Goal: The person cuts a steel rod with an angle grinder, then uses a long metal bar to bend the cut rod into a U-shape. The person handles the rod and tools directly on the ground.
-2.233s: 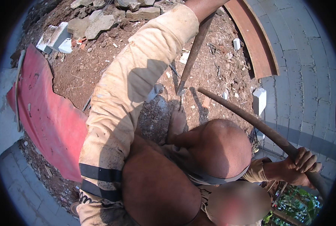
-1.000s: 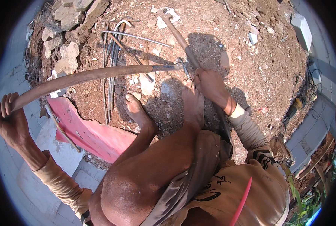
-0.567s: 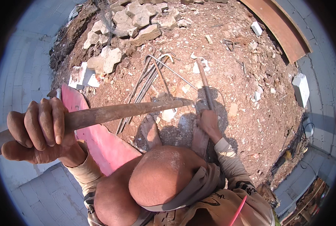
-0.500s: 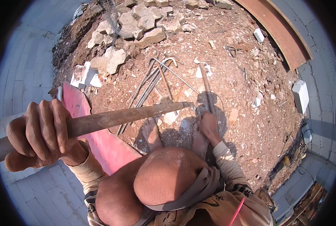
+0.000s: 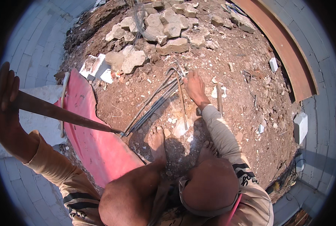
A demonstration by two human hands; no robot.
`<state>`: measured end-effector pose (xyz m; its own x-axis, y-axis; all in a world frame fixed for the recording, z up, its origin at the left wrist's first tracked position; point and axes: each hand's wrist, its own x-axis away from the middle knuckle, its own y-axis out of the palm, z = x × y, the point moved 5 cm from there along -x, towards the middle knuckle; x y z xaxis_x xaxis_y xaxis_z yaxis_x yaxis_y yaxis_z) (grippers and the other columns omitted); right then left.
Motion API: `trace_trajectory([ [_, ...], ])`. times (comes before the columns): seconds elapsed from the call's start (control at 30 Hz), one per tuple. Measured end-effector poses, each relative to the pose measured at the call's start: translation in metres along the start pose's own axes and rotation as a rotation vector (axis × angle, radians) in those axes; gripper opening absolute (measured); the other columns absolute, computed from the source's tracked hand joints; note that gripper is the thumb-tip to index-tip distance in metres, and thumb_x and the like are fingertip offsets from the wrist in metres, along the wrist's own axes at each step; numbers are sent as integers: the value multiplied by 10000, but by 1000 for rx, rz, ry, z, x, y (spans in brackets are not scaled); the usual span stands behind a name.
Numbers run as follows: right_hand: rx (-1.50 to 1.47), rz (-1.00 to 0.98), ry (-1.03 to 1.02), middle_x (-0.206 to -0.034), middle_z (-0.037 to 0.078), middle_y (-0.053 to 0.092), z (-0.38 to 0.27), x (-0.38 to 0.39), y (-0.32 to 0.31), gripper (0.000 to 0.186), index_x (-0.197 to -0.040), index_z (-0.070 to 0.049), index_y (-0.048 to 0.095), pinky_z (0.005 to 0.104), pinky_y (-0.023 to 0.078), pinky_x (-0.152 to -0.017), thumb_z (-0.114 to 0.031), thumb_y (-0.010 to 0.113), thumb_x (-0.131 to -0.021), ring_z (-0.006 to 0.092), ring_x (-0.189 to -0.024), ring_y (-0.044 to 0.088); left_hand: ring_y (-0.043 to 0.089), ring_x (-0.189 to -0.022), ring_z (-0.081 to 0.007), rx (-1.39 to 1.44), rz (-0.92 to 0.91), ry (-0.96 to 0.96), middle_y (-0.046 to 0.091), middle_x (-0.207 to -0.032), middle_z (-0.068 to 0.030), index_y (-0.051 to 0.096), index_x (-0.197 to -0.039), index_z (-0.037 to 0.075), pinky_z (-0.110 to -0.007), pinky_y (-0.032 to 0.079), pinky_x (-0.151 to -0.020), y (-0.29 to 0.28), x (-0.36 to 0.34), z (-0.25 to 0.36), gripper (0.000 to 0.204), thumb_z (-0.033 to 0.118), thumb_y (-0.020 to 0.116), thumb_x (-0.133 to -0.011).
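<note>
My left hand (image 5: 10, 98) is at the far left against the upper end of a long brown pole (image 5: 66, 113). Its fingers point up, and the pole lies in the grip between palm and thumb. The pole slants down so that its narrow tip meets the lower ends of several steel rods (image 5: 151, 105) lying together on the ground. My right hand (image 5: 195, 89) reaches forward to the rods' hooked far ends, its fingers closed around a bent steel rod (image 5: 180, 67); the fingertips are partly hidden. A rusty rod (image 5: 182, 103) lies just left of my right wrist.
A pink sheet (image 5: 89, 132) lies left of my bare feet. Broken paving pieces (image 5: 168, 24) and a wire tangle (image 5: 139, 22) are ahead. A short bar (image 5: 219, 100) stands right of my hand. A brown board (image 5: 281, 41) edges the stony dirt; grey block walls surround it.
My right hand has moved from beside my feet forward to the rods' hooked ends. My left hand has shifted outward with loosened fingers, and the pole's tip has swung down to the rods.
</note>
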<state>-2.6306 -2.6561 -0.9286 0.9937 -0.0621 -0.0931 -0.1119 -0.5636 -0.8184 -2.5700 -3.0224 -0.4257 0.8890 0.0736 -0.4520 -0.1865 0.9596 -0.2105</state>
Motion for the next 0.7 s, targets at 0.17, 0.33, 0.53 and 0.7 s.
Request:
trace_trajectory([
  [0.17,188,-72,89,-1355,288,509,11,20,67,514,-1245,80,542,509,538,-960,-264,722,-908,450,-1251,536,262,-468,-15,-308,81,-338,316,-583,90,582,-936,120,-238,225,-465,24,-12,-124,331,432,636,-1032],
  [0.33,86,-219,178,-1021,287,672,34,13,81,360,-1146,91,588,475,562,-886,-109,662,-856,419,-1011,675,464,-475,-84,-665,-120,-484,498,-572,24,562,-762,71,-303,367,-451,56,5,-288,475,473,672,-990],
  [0.53,-299,-179,280,-809,208,665,30,43,17,268,-1000,55,586,478,527,-705,-127,698,-838,366,-738,676,595,-485,-202,-830,-375,-633,593,-575,-84,617,-726,-11,-385,480,-488,109,24,-462,577,511,684,-963],
  [0.7,-874,-166,594,-705,8,570,31,43,-29,157,-960,-15,589,311,418,-519,-104,704,-902,141,-573,531,692,-578,-304,-875,-549,-577,679,-665,-160,677,-1000,-57,-448,552,-584,164,48,-536,620,560,690,-942],
])
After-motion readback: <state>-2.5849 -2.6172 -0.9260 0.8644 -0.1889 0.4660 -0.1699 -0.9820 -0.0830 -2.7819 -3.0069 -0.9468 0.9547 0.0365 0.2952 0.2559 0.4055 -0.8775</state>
